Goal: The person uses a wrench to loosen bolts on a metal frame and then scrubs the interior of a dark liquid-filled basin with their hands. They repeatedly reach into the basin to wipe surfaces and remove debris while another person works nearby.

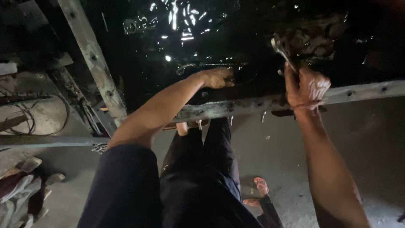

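1. The right hand [307, 86] is closed in a fist around the lower shank of a slim, silver-grey metal open-ended spanner [282, 51]. The spanner's jaw end stands above the fist, against a rough, rust-brown, greasy lump of machinery [314, 38].
2. The spanner's long axis runs on a slant, from the fist up and to the left. Its head is therefore the part farthest from the wrist, and the shank below the fingers is hidden.
3. The left hand [217, 77] lies well apart from the spanner, to its left, resting palm-down on the black, wet-looking, glossy surface [177, 46] of the machine. Its fingers lie together, pointing right. Whether they grip anything cannot be told in the dark.
4. The right hand is the nearer to the spanner by far, since it holds it. The left hand sits lower than the spanner's head.
5. Both hands work just beyond the far edge of a pale grey, chipped metal frame rail [358, 92] that crosses the view from left to right. Small bolts [199, 123] hang from its underside.
6. Below the rail are the person's dark trousers [202, 177], a red sandal [260, 185] and the grey concrete floor [371, 139].
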A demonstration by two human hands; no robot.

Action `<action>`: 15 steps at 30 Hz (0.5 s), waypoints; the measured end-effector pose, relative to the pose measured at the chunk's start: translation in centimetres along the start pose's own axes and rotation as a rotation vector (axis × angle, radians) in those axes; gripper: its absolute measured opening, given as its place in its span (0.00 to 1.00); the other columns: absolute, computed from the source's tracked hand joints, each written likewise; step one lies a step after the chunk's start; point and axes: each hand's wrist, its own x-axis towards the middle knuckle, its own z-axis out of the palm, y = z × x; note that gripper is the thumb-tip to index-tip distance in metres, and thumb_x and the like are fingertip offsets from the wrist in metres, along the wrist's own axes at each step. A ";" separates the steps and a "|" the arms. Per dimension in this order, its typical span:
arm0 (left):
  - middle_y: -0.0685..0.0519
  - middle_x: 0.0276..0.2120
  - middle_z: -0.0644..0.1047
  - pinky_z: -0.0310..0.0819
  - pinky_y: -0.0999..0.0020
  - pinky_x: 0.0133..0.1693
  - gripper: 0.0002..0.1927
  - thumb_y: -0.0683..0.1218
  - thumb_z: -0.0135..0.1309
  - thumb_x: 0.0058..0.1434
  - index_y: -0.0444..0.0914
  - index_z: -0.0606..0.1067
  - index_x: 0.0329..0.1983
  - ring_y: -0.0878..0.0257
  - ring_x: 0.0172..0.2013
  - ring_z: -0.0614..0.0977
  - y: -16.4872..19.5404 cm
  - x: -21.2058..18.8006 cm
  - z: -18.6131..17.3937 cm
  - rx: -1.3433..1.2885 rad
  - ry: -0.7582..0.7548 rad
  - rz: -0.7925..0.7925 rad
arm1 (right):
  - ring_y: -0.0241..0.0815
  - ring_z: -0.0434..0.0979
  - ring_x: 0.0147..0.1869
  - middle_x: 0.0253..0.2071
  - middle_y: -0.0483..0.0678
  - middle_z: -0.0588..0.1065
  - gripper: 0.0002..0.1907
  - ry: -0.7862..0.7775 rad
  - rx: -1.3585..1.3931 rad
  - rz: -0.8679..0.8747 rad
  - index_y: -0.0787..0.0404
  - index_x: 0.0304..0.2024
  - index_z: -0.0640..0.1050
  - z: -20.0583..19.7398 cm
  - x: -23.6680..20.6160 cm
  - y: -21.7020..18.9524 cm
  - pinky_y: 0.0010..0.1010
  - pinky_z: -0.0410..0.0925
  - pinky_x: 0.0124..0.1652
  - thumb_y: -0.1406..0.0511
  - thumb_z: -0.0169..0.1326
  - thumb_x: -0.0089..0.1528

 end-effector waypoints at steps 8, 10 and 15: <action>0.44 0.47 0.76 0.78 0.56 0.43 0.17 0.43 0.44 0.68 0.36 0.70 0.58 0.51 0.43 0.81 0.0 -1.3 0.3 0.193 0.040 -0.052 | 0.36 0.60 0.16 0.17 0.44 0.66 0.24 -0.069 -0.004 0.033 0.58 0.26 0.73 0.0 -0.1 0.1 0.31 0.52 0.21 0.59 0.57 0.78; 0.46 0.42 0.77 0.79 0.56 0.40 0.13 0.43 0.45 0.67 0.35 0.73 0.52 0.54 0.38 0.81 1.0 -3.4 -0.8 0.000 0.076 -0.120 | 0.37 0.58 0.16 0.17 0.46 0.65 0.24 -0.044 -0.026 0.003 0.59 0.26 0.74 0.0 0.0 0.1 0.32 0.52 0.22 0.59 0.58 0.77; 0.52 0.30 0.79 0.81 0.58 0.33 0.10 0.36 0.47 0.61 0.36 0.78 0.40 0.62 0.29 0.81 5.2 -9.8 -5.2 -0.509 0.248 -0.210 | 0.35 0.60 0.18 0.18 0.45 0.66 0.27 -0.042 0.006 -0.015 0.61 0.23 0.72 0.2 0.0 0.1 0.29 0.53 0.23 0.59 0.55 0.78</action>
